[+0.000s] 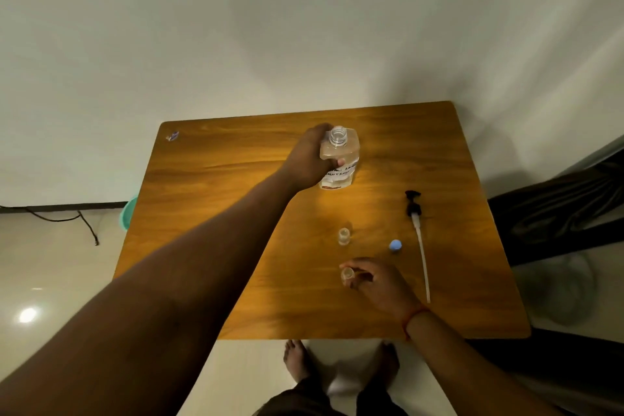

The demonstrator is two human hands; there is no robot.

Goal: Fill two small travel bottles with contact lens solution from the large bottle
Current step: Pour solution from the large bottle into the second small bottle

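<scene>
Right hand [378,280] pinches one small bottle [347,275] near the table's [209,179] front edge; the other small bottle [344,235] stands just beyond, while left hand [309,160] grips the uncapped large bottle [339,159] farther back

On the counter [236,179], the large bottle [339,159] stands farthest back. Nearer, one travel bottle [344,236] stands behind the other [347,275]. The cap [395,245] and pump [417,233] lie to their right.
</scene>
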